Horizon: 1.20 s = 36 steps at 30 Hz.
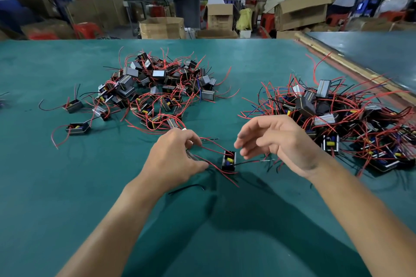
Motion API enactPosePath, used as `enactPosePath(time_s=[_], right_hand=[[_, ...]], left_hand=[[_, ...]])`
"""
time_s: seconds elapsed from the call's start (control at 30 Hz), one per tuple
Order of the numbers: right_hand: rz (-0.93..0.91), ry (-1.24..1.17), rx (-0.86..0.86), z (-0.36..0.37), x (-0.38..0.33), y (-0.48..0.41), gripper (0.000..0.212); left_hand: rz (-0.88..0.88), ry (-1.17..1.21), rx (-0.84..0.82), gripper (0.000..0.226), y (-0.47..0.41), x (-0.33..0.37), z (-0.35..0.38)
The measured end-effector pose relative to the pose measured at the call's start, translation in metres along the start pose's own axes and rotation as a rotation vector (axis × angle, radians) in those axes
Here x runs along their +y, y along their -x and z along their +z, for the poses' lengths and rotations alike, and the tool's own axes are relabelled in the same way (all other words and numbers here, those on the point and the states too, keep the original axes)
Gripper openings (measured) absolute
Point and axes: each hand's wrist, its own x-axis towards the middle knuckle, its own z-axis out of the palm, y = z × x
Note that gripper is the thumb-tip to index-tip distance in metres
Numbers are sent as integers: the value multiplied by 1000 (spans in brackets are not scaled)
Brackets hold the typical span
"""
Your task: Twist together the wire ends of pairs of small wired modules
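Note:
A small black module (229,161) with a yellow part and red and black wires lies on the green table between my hands. My left hand (177,157) is closed around another module, mostly hidden under the fingers, and pinches red wires that run toward the black module. My right hand (276,141) hovers just right of the black module, fingers apart and curled, holding nothing. A thin black wire with a bare end (258,161) stretches from the module under my right hand.
A heap of modules with red wires (157,87) lies at centre left, and a second tangled heap (342,119) at the right. Two single modules (77,128) sit at the left. A loose black wire (186,188) lies near my left wrist. People and cardboard boxes stand beyond the table.

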Motion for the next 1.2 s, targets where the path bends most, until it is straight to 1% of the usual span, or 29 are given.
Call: enactPosePath(time_s=[0.07,0.13,0.17,0.2,0.27,0.3,0.37,0.43,0.53,0.6,0.67,0.8,0.87,0.97,1.03,1.1,1.2], right_hand=[[-26,170,59,0,3,-1,38],[-41,387,96,-6,5,-1,51],[-25,471,74,-10,6,-1,53],[5,517,20,-13,6,-1,50],[81,513,-117,-18,4,2,37],[106,491,-161,-18,3,4,34],[102,423,-176,-17,1,6,34],[44,345,-172,-13,-2,6,27],[-41,325,-146,-7,-4,7,15],[-59,326,-98,-6,-4,6,10],[-65,310,-59,-6,-3,5,8],[-29,251,3,-5,-3,4,13],[-14,217,33,-6,-3,4,14],[-21,234,46,-6,-4,5,15],[-27,256,68,-6,-4,4,21],[-27,289,102,-6,-3,4,20],[-18,333,137,-7,-1,2,14]], left_hand=[[-1,-22,-21,34,1,2,-3],[-2,-52,-57,28,3,4,-6],[0,-78,-72,26,4,5,-7],[5,-108,-83,26,5,5,-8],[31,-144,-100,26,6,6,-9],[55,-140,-112,24,7,6,-8],[114,-118,-139,22,7,9,-8],[160,-136,-159,22,8,10,-6],[174,-152,-148,13,8,9,-4],[174,-133,-123,6,7,7,-5],[173,-110,-122,7,5,4,-5],[154,-27,-173,15,4,2,-6],[131,-12,-171,18,2,0,-6],[95,47,-179,24,1,0,-6],[75,68,-180,25,2,1,-6],[49,72,-156,24,1,1,-6],[10,95,-110,15,0,-1,-6]])
